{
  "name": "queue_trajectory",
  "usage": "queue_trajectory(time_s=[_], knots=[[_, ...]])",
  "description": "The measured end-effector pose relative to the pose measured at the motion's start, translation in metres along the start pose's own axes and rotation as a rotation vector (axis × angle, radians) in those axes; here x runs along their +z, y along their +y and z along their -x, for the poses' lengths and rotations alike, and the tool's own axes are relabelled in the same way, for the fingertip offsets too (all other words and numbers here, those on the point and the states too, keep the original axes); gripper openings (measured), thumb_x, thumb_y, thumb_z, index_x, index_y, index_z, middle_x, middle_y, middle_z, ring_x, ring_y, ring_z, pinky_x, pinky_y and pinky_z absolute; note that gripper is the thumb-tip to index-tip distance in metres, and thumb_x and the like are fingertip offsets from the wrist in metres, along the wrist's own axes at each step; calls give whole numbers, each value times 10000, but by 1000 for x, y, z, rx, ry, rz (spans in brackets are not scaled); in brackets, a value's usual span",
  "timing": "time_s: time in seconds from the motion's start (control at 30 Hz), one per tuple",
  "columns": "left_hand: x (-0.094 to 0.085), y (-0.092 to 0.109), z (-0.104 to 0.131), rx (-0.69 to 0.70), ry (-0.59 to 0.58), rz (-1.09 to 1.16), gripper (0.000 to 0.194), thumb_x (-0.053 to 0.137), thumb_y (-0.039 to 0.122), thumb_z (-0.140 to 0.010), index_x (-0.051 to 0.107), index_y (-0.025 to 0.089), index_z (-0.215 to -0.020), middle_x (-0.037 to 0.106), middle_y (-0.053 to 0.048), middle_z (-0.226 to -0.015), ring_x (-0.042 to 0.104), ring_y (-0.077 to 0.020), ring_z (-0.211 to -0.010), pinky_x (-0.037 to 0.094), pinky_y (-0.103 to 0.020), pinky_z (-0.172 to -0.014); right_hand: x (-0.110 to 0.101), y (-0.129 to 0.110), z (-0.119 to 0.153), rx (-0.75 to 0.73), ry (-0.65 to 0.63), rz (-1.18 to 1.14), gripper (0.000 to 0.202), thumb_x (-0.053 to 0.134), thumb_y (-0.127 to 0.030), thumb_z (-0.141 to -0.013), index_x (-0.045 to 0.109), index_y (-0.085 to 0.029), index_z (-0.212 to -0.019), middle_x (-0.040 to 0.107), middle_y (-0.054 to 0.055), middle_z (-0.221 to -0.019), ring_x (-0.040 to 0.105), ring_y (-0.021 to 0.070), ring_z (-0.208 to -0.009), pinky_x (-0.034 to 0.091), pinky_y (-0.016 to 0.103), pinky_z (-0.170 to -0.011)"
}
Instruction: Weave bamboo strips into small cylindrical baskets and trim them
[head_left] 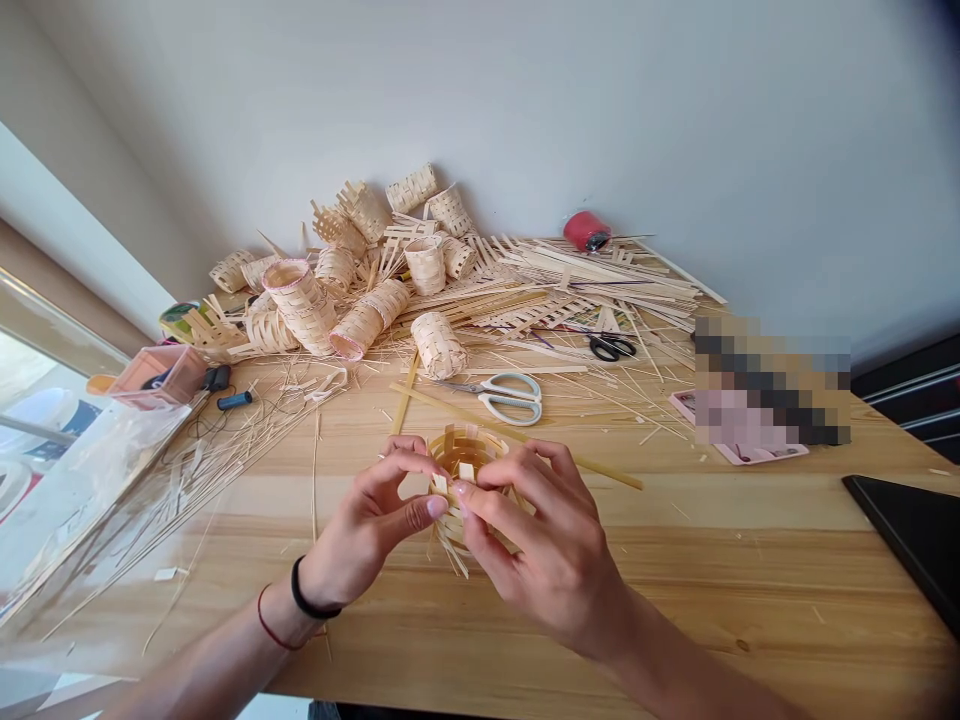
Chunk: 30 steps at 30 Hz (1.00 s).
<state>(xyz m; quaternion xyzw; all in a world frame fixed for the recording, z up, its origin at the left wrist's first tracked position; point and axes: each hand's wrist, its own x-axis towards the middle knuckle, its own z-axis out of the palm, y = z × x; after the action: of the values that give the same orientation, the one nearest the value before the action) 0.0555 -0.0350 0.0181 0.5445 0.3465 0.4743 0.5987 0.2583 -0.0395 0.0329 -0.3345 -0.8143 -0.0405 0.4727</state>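
Between my hands, near the front of the table, stands a small woven basket [454, 452] of pale wooden strips, with short strip ends sticking up at its rim. My left hand [379, 505] grips the rim's near left side between thumb and fingers. On the near right, my right hand [536, 520] pinches the rim, its fingertips close to the left thumb. Loose thin ends hang from the basket's lower left. My fingers hide much of its right side. Just beyond it lie white-handled scissors [514, 398] and a long yellowish strip [600, 472].
Several woven baskets [296, 300] and a heap of loose strips [570, 285] fill the back. Black scissors [611, 347] and a red spool [586, 231] lie there too. A pink bin [161, 375] stands left; a pink tray [765, 452] and a black flat object [911, 545] lie right.
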Motion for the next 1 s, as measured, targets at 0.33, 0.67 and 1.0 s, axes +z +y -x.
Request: queue_trajectory(time_s=[0.33,0.67,1.0], knots=[[-3,-1,-2,-46,53,36,149,779,345,-996,691,243,-1059,630,-35,-1116,597,-192,-1068,519,-276,-868,-1,18,5,56,-125,-237,568,739,-243,-1016,521,-200,-1539,619,163,-1381,632,298,-1322,564,471,-1106],[-12,13,-8,-197,102,136,293,795,458,-965,622,246,-1071,611,-15,-1172,640,-170,-1001,648,-283,-765,-15,45,8,260,-494,-452,1367,1049,-349,-686,164,-399,-1726,354,118,-1741,385,392,-1621,435,549,-1304],[-22,9,-3,177,103,-421,730,697,713,-935,488,344,-1529,438,-127,-1568,468,-360,-1481,571,-559,-1139,-9,43,12,199,-393,-404,1346,1002,-174,-708,130,-361,-1716,316,164,-1692,371,402,-1611,470,579,-1277]])
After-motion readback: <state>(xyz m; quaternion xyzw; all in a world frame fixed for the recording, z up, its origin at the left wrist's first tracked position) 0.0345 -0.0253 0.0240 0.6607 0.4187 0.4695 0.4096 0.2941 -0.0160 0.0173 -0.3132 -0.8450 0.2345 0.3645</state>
